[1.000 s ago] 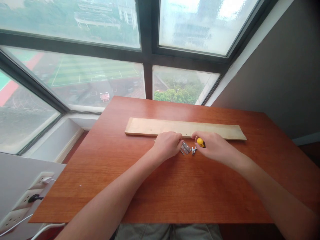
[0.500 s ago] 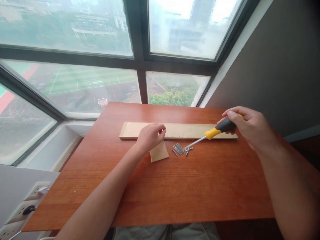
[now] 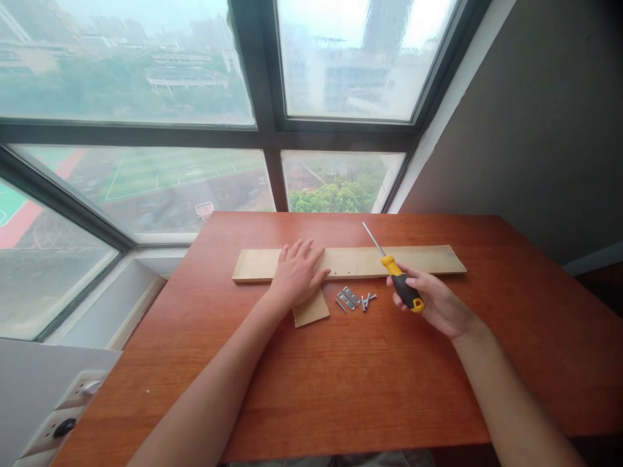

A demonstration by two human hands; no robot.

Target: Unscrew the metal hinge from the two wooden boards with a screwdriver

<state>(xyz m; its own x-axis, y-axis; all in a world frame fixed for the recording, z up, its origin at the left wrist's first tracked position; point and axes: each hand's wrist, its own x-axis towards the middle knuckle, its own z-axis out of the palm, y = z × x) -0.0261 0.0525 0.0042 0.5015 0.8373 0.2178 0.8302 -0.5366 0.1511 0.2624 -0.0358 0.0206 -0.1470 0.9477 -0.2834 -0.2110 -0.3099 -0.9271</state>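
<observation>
My right hand (image 3: 433, 295) is closed around the black and yellow handle of a screwdriver (image 3: 400, 282), whose shaft points up and to the left above the long board. Fingers spread, my left hand (image 3: 299, 275) lies over the long pale wooden board (image 3: 418, 261) and the upper part of a small wooden piece (image 3: 312, 311). Two small holes show in the board to the right of that hand. Between my hands lie a metal hinge (image 3: 348, 298) and several screws (image 3: 365, 303), with one screw (image 3: 341, 306) left of the hinge.
All of this rests on a reddish-brown wooden table (image 3: 350, 389). Windows with a dark frame (image 3: 270, 136) stand behind its far edge, and a grey wall (image 3: 535, 143) is at the right. Power sockets (image 3: 58, 428) sit low at the left.
My right hand has moved left, and the screwdriver has swung from pointing down at the hinge to pointing up and away. My left hand has flattened from curled to spread.
</observation>
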